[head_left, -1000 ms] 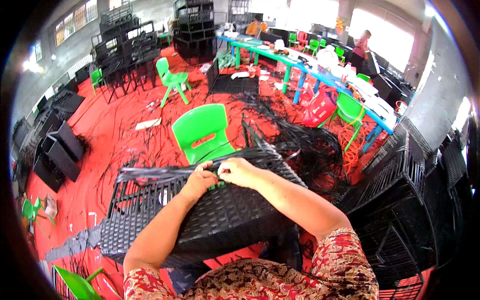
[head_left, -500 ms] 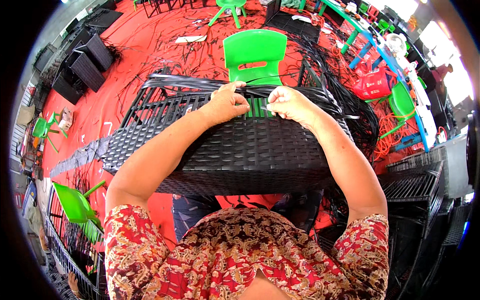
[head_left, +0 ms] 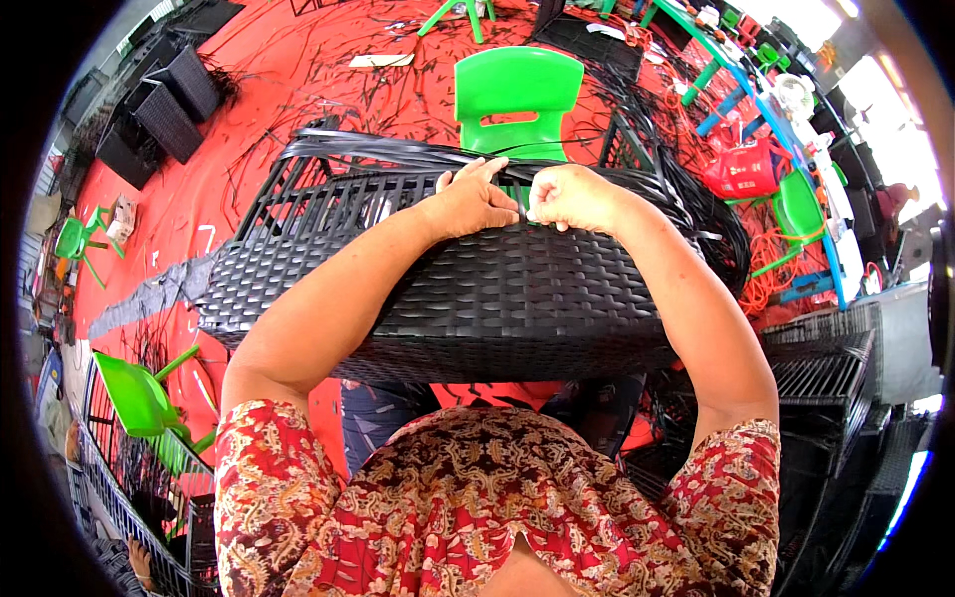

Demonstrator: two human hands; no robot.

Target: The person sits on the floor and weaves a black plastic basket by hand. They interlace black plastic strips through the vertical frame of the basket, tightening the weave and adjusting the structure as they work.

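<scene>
A half-woven black wicker furniture panel (head_left: pixel 497 289) lies across my lap, its near part closely woven and its far part bare slats. My left hand (head_left: pixel 473 204) rests at the edge of the weave, fingers spread over the slats and thumb stretched toward the other hand. Close beside it, my right hand (head_left: pixel 572 199) pinches a black flat strip, mostly hidden by the fingertips. A bundle of loose black strips (head_left: pixel 398 149) runs along the far side of the panel, just beyond both hands.
A green plastic chair (head_left: pixel 517 85) stands beyond the panel on the red floor covering (head_left: pixel 328 80), which is strewn with strips. Black wicker pieces (head_left: pixel 169 114) stand at far left. At right are a red bag (head_left: pixel 741 171) and a blue-edged table (head_left: pixel 836 234). Another person's hand (head_left: pixel 139 562) shows at lower left.
My left hand has shifted right, its thumb now nearly meeting my right fingertips, and its fingers have straightened. My right hand stays pinched near the same spot. The whole view has shifted slightly.
</scene>
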